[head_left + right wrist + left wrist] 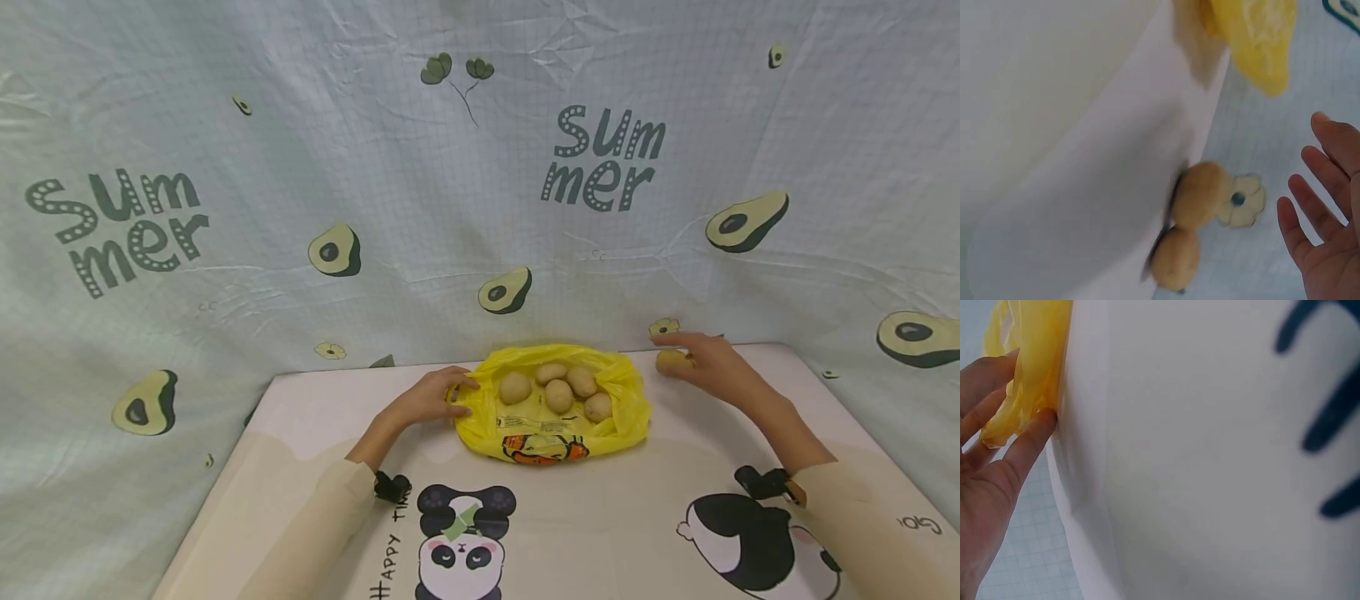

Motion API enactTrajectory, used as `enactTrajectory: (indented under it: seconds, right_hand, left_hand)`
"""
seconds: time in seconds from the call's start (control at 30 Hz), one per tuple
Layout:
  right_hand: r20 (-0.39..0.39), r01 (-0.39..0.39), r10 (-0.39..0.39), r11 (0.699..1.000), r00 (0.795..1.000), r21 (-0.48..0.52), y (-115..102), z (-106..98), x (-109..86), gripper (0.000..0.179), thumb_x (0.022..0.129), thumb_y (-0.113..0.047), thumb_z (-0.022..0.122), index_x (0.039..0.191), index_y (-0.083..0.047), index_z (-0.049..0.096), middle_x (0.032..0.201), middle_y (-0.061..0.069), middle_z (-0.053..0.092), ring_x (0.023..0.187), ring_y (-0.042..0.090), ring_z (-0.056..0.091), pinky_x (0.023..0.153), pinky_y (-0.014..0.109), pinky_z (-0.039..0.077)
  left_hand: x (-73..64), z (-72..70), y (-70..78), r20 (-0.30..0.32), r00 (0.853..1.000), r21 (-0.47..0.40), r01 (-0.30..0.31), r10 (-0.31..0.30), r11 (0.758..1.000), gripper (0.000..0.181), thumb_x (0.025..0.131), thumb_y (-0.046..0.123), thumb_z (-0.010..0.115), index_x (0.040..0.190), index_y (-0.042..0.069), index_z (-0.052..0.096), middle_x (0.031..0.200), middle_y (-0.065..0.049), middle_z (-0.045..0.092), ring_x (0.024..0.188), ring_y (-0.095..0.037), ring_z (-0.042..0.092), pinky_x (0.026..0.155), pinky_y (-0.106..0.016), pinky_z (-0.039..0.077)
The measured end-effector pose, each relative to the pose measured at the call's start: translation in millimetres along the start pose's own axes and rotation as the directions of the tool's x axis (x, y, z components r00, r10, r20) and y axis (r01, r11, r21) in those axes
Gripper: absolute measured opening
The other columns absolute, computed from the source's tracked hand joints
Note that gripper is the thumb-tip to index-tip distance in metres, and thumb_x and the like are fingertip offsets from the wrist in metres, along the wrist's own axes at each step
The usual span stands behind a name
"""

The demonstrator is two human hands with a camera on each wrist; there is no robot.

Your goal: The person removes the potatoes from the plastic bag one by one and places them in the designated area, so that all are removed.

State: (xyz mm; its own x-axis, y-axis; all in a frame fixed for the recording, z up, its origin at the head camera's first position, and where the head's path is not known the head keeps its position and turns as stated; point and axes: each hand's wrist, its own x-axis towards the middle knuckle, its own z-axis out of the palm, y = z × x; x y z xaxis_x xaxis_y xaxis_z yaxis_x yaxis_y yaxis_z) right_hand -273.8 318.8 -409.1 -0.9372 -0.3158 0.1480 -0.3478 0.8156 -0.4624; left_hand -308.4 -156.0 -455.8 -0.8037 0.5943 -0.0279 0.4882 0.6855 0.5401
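Observation:
A yellow plastic bag (551, 446) lies on the table with its mouth spread wide and several potatoes (558, 396) inside. My left hand (431, 396) holds the bag's left rim, thumb and fingers on either side of the thin plastic; the left wrist view shows the crumpled edge (1038, 356) between them. To the right of the bag is my right hand (708, 362), empty, its fingers loosely spread in the right wrist view. Two potatoes (1199, 194) sit side by side near the table's back edge, apart from its fingers. In the head view, the hand partly covers a potato (667, 361).
The white table (600, 517) carries printed pandas (461, 554) and lettering. Right behind its back edge hangs a pale curtain (420, 192) printed with avocados and words. Black straps (761, 483) of the wrist cameras circle both wrists.

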Motion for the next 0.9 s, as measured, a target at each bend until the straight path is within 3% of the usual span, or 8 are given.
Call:
enactTrajectory:
  seconds: [0.13,0.4,0.63,0.73,0.9]
  right_hand:
    - [-0.022,0.109,-0.109,0.994,0.994,0.001,-17,8,0.5,0.043,0.096,-0.016,0.072,0.136,-0.004,0.062,0.130,0.021,0.066,0.114,0.043,0.063,0.091,0.058,0.056]
    - [-0.038,0.231,-0.232,0.973,0.972,-0.030,-48,21,1.3,0.039,0.093,-0.015,0.074,0.130,-0.004,0.066,0.124,0.016,0.070,0.106,0.036,0.068,0.086,0.049,0.060]
    - [-0.063,0.337,-0.341,0.939,0.938,-0.067,-59,31,6.5,0.035,0.090,-0.013,0.078,0.122,-0.005,0.071,0.116,0.011,0.074,0.096,0.027,0.072,0.080,0.042,0.061]
    - [-0.055,0.370,-0.372,0.928,0.927,-0.042,-64,36,7.7,0.033,0.089,-0.011,0.079,0.120,-0.004,0.072,0.115,0.011,0.074,0.098,0.027,0.071,0.080,0.040,0.062]
    - [-0.027,0.379,-0.380,0.925,0.925,-0.032,-75,40,7.4,0.033,0.088,-0.010,0.079,0.120,-0.004,0.071,0.117,0.010,0.073,0.102,0.028,0.070,0.082,0.039,0.061]
  left_hand:
    - [0.6,1.4,-2.5,-0.001,1.000,-0.009,-0.003,0.003,1.000,0.040,0.090,0.017,0.078,0.127,0.006,0.069,0.143,-0.015,0.056,0.134,-0.034,0.051,0.115,-0.049,0.040]
    - [0.6,1.3,-2.6,-0.007,1.000,-0.018,-0.005,0.005,1.000,0.040,0.089,0.017,0.078,0.127,0.006,0.069,0.143,-0.015,0.056,0.133,-0.034,0.051,0.114,-0.050,0.040]
    - [1.0,1.5,-1.9,-0.009,1.000,0.002,-0.017,0.017,1.000,0.041,0.090,0.017,0.078,0.128,0.005,0.069,0.144,-0.016,0.056,0.133,-0.034,0.051,0.114,-0.049,0.041]
    - [0.7,1.7,-2.0,-0.007,1.000,0.008,-0.022,0.022,1.000,0.040,0.090,0.018,0.078,0.128,0.005,0.069,0.144,-0.016,0.056,0.133,-0.034,0.052,0.114,-0.050,0.041]
    - [0.4,1.4,-2.2,-0.005,1.000,0.005,-0.021,0.021,1.000,0.041,0.090,0.017,0.078,0.128,0.005,0.069,0.144,-0.016,0.055,0.133,-0.034,0.052,0.114,-0.050,0.041]
